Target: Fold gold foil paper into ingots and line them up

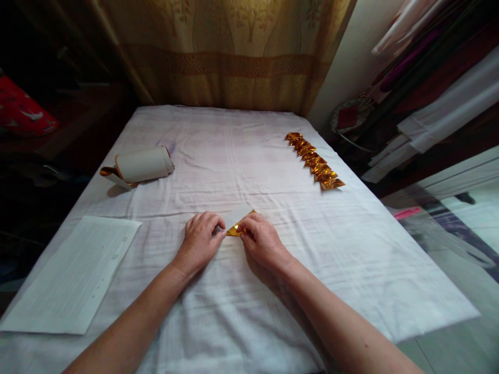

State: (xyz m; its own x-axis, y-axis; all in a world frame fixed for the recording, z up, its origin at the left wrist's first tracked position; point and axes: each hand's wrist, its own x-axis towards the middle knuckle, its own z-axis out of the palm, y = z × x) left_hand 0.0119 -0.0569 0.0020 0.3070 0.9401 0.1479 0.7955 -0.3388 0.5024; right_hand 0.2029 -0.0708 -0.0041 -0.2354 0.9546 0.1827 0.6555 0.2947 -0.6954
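Foil paper (238, 222), gold on one face, white on the other, part-folded, flat on the cloth-covered worktop (234, 135) midway between its side edges, nearer the near edge. Left hand (198, 240) pinching the white flap; right hand (262, 241) pinching the gold corner. Probably very light, thin, slick, easily torn: best held by edges and corners. Soft, wrinkled cloth beneath. Folded gold pieces (315, 162) along the right edge, paper roll (143, 163) by the left edge, white sheet (74, 270) at the near left corner, curtain (230, 62) behind.
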